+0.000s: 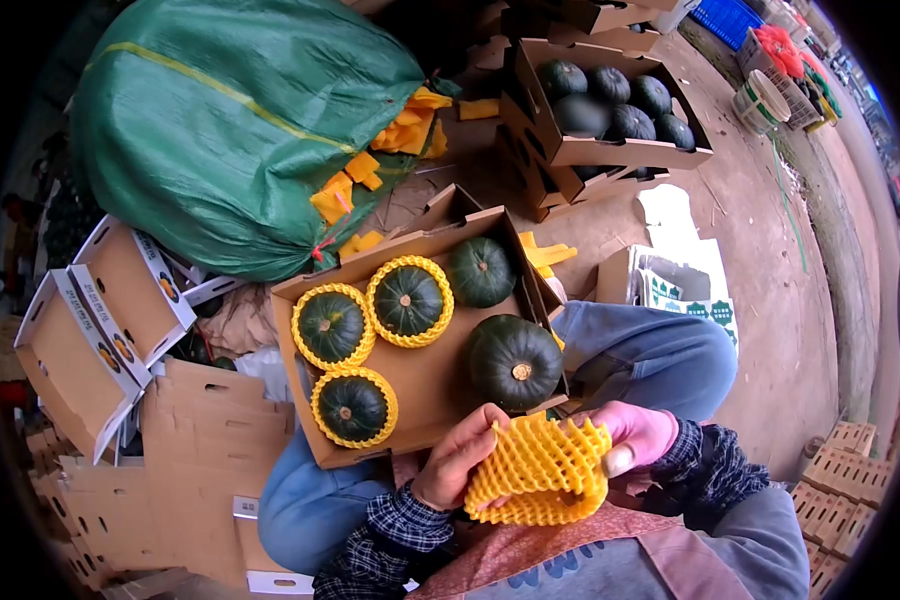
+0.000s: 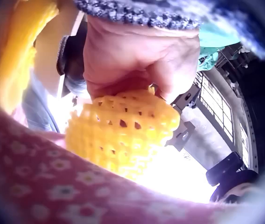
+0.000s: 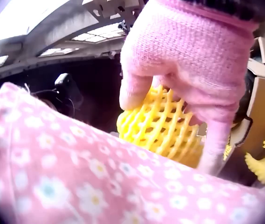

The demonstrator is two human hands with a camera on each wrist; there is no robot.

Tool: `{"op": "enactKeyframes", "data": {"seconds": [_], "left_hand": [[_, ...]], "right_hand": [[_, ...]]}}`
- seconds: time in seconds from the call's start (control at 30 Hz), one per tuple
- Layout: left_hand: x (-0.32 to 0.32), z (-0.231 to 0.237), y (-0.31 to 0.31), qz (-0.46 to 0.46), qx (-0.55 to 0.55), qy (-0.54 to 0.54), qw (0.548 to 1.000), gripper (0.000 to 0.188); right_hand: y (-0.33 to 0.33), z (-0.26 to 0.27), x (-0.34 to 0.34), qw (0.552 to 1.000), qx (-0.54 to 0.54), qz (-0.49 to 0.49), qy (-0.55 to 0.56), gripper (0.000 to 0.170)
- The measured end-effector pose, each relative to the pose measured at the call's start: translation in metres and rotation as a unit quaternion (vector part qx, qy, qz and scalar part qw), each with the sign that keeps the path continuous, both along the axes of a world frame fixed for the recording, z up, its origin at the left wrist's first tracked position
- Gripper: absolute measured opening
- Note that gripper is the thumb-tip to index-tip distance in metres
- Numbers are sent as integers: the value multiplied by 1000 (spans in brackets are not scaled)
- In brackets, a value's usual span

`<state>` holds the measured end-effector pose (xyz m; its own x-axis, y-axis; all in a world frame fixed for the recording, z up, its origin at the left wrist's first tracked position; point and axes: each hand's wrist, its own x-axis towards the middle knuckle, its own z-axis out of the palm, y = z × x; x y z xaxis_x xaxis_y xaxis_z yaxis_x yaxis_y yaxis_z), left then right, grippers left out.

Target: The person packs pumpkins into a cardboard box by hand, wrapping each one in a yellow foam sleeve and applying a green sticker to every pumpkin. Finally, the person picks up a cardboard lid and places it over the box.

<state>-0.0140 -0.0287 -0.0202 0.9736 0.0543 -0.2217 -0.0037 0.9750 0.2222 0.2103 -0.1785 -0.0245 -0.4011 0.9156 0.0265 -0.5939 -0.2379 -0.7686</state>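
A yellow foam net sleeve [image 1: 542, 468] is stretched between my two hands above my lap, its open mouth turned down toward me. My bare left hand [image 1: 457, 462] grips one side of it. On the other side, my right hand [image 1: 644, 436], in a pink knitted glove, holds the edge between thumb and fingers. Just beyond them sits a cardboard box [image 1: 425, 392]. Inside, three dark green pumpkins [image 1: 357, 408] wear yellow nets on the left. A bare pumpkin [image 1: 516, 362] lies at the near right, another bare pumpkin [image 1: 482, 272] behind it.
A big green sack [image 1: 220, 130] spilling flat yellow nets [image 1: 410, 125] stands at the back left. Stacked boxes [image 1: 610, 150] of pumpkins are at the back right. White-sided cartons [image 1: 80, 350] and flattened cardboard [image 1: 205, 430] lie left. A torn white carton [image 1: 675, 275] is on the right.
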Motion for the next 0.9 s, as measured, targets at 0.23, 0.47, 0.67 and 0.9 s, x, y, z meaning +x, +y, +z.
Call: {"op": "enactKeyframes", "data": {"seconds": [0.23,0.47,0.67,0.9], "left_hand": [[-9,-27,14,58,653,108,748,20],[49,-62,30,219,635,207,711,23],[48,-81,45,299,469,299,775,21],[43,-97,64,224,534,361,731,21]], "right_hand": [[-16,4,8,920,-143,-249,-269,19],[51,-33,0,835,-29,-365,-411,24],[85,-36,-15,745,-35,-440,-499,15],[92,-31,-18,571,-18,-468,-674,27]]}}
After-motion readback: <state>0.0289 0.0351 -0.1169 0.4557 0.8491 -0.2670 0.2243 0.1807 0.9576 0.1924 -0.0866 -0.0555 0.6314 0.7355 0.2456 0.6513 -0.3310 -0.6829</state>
